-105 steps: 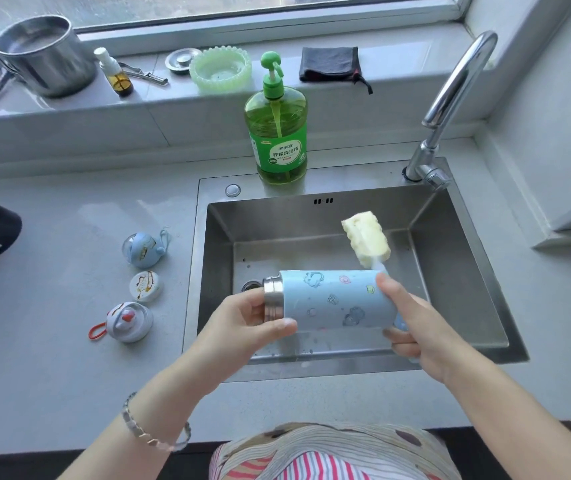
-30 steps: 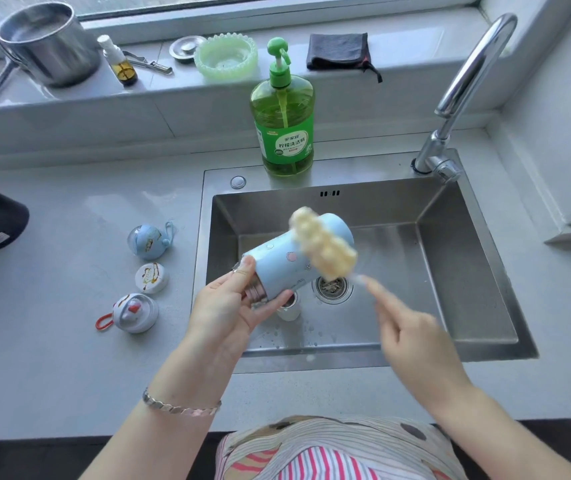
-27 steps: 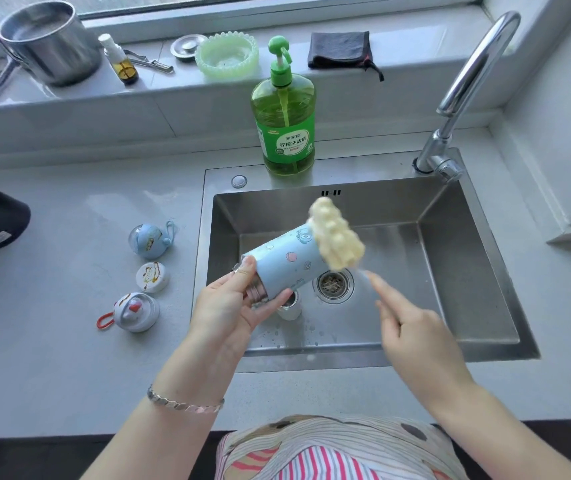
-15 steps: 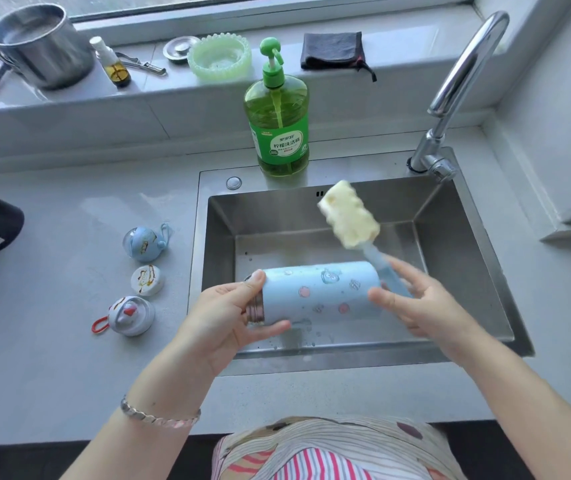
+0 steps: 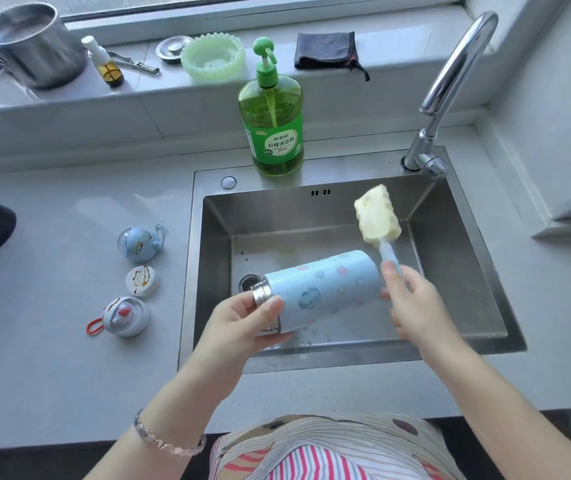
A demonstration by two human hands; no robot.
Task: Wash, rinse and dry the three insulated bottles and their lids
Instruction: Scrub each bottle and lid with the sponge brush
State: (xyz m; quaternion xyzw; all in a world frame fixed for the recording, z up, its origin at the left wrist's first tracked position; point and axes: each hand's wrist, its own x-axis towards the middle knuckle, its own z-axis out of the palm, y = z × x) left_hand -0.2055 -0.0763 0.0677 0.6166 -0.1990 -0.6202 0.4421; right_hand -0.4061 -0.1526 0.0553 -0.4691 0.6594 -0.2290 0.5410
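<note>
The pale blue insulated bottle (image 5: 322, 289) lies almost level in the air above the sink (image 5: 457, 271). Its steel threaded mouth points left and its base sits slightly higher to the right. The left hand (image 5: 239, 327) has its grip clamped round the neck end, thumb on top just beside the bare steel ring and fingers curled beneath. The right hand (image 5: 415, 306) has its grip closed on the blue handle of the sponge brush (image 5: 377, 216). The brush's yellow foam head stands up clear of the bottle, and that hand's fingertips touch the bottle's base.

On the desk (image 5: 52, 341), left of the sink, sit the blue lid (image 5: 138, 244), the white lid (image 5: 142, 280) and the red-looped lid (image 5: 124, 317), each apart from the others.

The bottle looks rigid and probably weighs a fair amount for its size. Its smooth printed barrel is likely wet and slick. The threaded neck should give a surer hold than the barrel, though held at that end alone the long body would lever downward, so support at the base seems wise. A drop onto the steel basin could dent it. The foam head is soft and should squash to enter the narrow mouth. The lids look light, and the loops offer an easy place to pinch.
</note>
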